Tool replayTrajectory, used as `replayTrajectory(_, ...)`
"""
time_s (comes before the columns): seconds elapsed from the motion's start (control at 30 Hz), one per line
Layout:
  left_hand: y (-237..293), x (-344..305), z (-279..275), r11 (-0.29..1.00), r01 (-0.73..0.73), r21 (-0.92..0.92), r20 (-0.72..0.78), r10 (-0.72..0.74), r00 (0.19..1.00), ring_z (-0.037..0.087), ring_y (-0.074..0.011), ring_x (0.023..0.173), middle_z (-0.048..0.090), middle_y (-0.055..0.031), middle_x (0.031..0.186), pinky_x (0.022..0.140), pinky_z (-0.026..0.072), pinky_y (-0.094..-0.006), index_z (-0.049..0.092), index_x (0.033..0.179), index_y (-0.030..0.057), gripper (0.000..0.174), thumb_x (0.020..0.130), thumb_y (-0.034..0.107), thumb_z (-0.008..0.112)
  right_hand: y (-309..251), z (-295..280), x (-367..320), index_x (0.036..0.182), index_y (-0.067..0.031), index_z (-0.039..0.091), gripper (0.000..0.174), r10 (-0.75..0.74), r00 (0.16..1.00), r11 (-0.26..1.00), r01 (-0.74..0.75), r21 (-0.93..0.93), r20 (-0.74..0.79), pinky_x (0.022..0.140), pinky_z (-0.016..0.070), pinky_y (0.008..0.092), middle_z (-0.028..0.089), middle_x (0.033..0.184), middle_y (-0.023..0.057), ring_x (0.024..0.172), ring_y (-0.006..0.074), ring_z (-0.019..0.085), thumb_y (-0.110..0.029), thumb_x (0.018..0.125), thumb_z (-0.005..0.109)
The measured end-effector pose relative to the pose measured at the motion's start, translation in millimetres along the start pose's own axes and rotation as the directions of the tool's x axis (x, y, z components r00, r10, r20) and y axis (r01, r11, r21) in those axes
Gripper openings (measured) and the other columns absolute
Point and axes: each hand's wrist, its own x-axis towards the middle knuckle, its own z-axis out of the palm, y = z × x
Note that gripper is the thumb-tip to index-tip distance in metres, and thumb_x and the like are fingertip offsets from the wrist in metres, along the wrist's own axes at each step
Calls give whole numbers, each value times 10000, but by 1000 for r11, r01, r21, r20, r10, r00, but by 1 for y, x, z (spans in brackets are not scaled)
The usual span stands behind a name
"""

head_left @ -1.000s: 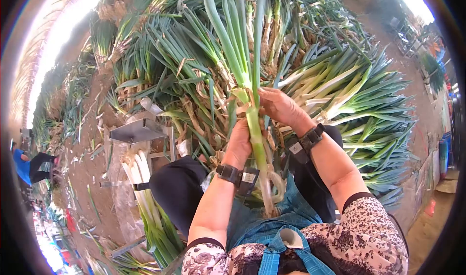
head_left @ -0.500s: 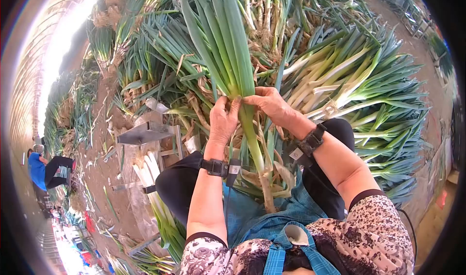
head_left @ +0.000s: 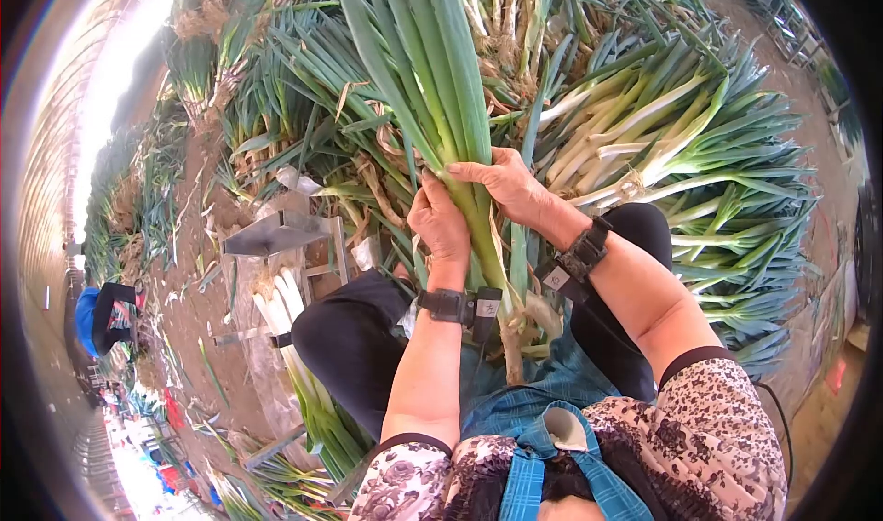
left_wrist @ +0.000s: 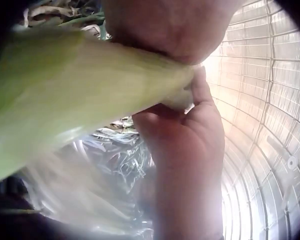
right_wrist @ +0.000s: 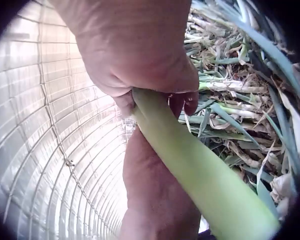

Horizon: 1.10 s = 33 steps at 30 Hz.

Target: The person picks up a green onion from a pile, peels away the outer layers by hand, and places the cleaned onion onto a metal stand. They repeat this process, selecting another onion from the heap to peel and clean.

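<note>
A large green onion stands upright in front of my body, its broad leaves fanning upward and its root end down by the blue apron. My left hand grips the stalk just below where the leaves fork. Slightly higher, my right hand pinches it, the thumb lying across the front. In the left wrist view, the pale green stalk runs between both hands. The right wrist view shows the smooth stalk coming out under the right hand, whose fingertips are partly hidden behind it.
Peeled green onions lie in a fanned pile at the right. Unpeeled ones heap up ahead. At the left stand a metal stand and a bundle of white-stemmed onions. Another person bends over at far left.
Both hands first closed around the stalk, then met with thumbs at the leaf fork. Now the left hand sits a little lower and the right thumb reaches across. The far person has bent over.
</note>
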Motion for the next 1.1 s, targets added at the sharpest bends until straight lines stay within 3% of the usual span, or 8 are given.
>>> replayTrajectory(0.1,-38,-13,-32,906,357,-227,-46,-376,926,571,-134,623,600,-13,742,560,456,-246,618,935,21,247,970,230,491,-1,-3,6,977,29,674,238,40,999,996,-40,74,10,639,519,282,680,878,75,705,136,631,-118,799,734)
replayTrajectory(0.17,-126,-53,-81,635,-68,769,276,-234,932,640,-213,722,649,-124,895,688,503,-359,609,1014,47,195,875,172,552,-5,-10,13,974,26,663,238,52,996,990,-61,126,72,605,541,314,678,864,97,675,179,655,-145,818,720)
replayTrajectory(0.27,-114,-73,-113,514,59,856,273,-545,793,639,-353,751,638,-274,783,751,474,-429,628,976,-73,508,845,414,566,-17,-11,3,994,29,644,249,100,992,977,-112,182,73,621,553,320,675,864,103,698,193,666,-155,836,699)
replayTrajectory(0.5,36,16,-43,992,-86,91,263,60,963,627,-237,909,649,-120,1045,754,503,-358,594,1084,-23,393,919,334,600,4,-8,-5,1027,37,628,313,95,991,995,-92,-37,99,659,546,320,669,876,103,759,180,657,-230,869,664)
replayTrajectory(0.57,73,30,-33,896,419,-147,610,-251,751,618,-144,789,651,-55,929,663,499,-283,614,1040,-1,331,895,295,649,6,2,-15,1036,29,629,323,127,989,982,-116,-148,73,650,536,303,661,875,81,751,155,644,-251,877,655)
replayTrajectory(0.77,50,41,-41,907,384,-171,471,-267,841,618,-136,669,655,-52,833,607,501,-257,628,963,9,167,878,149,655,39,16,-32,955,53,613,354,-62,998,887,53,-459,-3,595,485,296,609,721,75,639,124,577,-280,939,495)
replayTrajectory(0.87,47,38,-56,893,384,-233,456,-248,854,668,-229,784,669,-120,896,687,554,-320,589,1045,-27,208,910,131,602,61,15,-30,937,68,617,329,166,970,947,-207,-244,-178,629,511,333,638,746,123,689,170,622,-235,933,486)
replayTrajectory(1.1,61,20,-78,799,546,-251,517,-367,774,650,-295,894,652,-168,1021,762,546,-453,551,1145,17,310,947,256,545,48,-29,-57,911,59,666,458,519,854,142,-32,-989,47,719,520,434,655,863,232,797,339,648,-383,879,553)
